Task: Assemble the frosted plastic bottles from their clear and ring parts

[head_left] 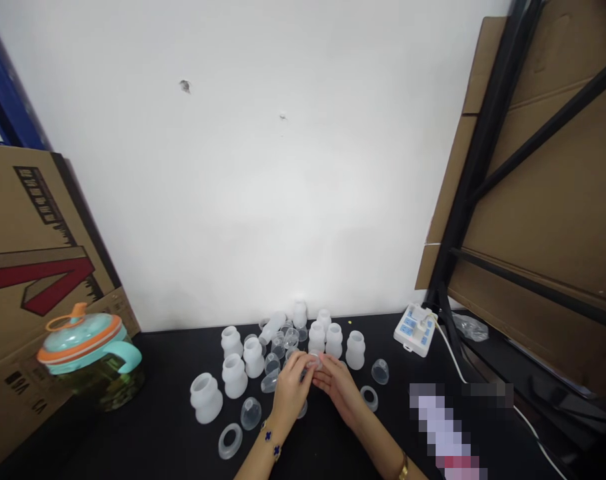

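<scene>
My left hand (293,379) and my right hand (337,381) meet over the front of the black table. Pinched between their fingertips is a small translucent round part (314,361), mostly covered by the fingers, so its exact kind is hard to make out. White wavy-sided baby bottles (234,377) without caps stand to the left, and more white bottles (355,351) are just beyond and right of my right hand. Clear dome caps (251,413) lie around both hands. One translucent ring (230,441) rests at front left, another ring (369,399) beside my right wrist.
A teapot-like jug (90,360) with a turquoise and orange lid stands at the left, before a cardboard box (33,267). At right lie a white power strip (415,329) with its cable and a blurred-out item (443,427). A black metal rack (463,200) rises behind.
</scene>
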Demonstrator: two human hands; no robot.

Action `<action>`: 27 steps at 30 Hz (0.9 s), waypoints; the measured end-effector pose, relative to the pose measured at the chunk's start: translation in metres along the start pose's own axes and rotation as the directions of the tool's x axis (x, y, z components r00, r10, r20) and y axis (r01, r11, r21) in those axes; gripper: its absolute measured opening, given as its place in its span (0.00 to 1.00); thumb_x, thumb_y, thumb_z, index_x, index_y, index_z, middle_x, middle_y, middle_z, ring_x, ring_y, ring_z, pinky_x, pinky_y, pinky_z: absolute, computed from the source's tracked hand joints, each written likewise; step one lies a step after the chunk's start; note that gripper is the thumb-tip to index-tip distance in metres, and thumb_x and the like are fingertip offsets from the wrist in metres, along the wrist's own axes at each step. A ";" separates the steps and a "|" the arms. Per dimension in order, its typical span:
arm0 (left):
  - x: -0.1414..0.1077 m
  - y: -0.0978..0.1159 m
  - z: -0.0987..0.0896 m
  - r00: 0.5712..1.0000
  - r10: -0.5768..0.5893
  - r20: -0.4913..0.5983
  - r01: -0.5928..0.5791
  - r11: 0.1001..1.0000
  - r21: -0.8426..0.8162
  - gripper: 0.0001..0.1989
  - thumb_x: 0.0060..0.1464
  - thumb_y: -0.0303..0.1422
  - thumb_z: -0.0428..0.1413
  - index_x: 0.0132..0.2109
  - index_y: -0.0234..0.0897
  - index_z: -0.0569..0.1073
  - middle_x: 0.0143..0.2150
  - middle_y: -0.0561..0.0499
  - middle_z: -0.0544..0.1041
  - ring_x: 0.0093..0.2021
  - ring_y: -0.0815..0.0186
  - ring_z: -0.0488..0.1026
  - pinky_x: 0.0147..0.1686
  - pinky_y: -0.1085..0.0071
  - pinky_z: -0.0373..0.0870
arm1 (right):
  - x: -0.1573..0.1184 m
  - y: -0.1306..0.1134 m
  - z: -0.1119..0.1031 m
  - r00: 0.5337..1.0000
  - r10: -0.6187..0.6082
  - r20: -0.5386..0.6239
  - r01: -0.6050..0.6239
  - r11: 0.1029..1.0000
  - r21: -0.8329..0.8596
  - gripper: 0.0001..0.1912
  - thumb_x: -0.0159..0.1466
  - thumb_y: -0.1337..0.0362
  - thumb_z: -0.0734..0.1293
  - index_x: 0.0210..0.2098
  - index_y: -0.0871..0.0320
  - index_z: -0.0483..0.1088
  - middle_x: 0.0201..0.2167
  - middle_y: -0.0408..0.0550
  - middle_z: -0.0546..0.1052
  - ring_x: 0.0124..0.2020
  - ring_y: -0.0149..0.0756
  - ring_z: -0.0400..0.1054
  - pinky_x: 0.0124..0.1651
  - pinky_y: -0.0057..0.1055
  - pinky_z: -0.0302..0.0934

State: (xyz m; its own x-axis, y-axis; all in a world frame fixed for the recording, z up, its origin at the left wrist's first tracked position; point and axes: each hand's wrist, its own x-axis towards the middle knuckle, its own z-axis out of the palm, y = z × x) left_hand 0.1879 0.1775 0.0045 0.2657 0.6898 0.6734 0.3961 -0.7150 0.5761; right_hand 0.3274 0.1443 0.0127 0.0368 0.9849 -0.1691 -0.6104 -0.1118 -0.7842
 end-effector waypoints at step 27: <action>-0.001 0.002 0.000 0.999 0.032 -0.037 -0.029 0.997 0.065 0.09 0.65 0.30 0.50 0.38 0.40 0.74 0.37 0.49 0.75 0.38 0.64 0.76 0.39 0.69 0.74 | -0.003 0.002 0.004 1.000 -0.013 0.015 0.014 0.999 -0.030 0.23 0.53 0.48 0.79 0.35 0.59 0.75 0.33 0.49 0.82 0.33 0.34 0.76 0.39 0.29 0.66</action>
State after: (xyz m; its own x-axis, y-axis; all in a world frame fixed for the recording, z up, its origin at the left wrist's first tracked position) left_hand 0.1882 0.1757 0.0053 0.2455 0.6620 0.7082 0.4441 -0.7262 0.5248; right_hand 0.3234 0.1415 0.0139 0.0330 0.9882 -0.1497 -0.5855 -0.1023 -0.8042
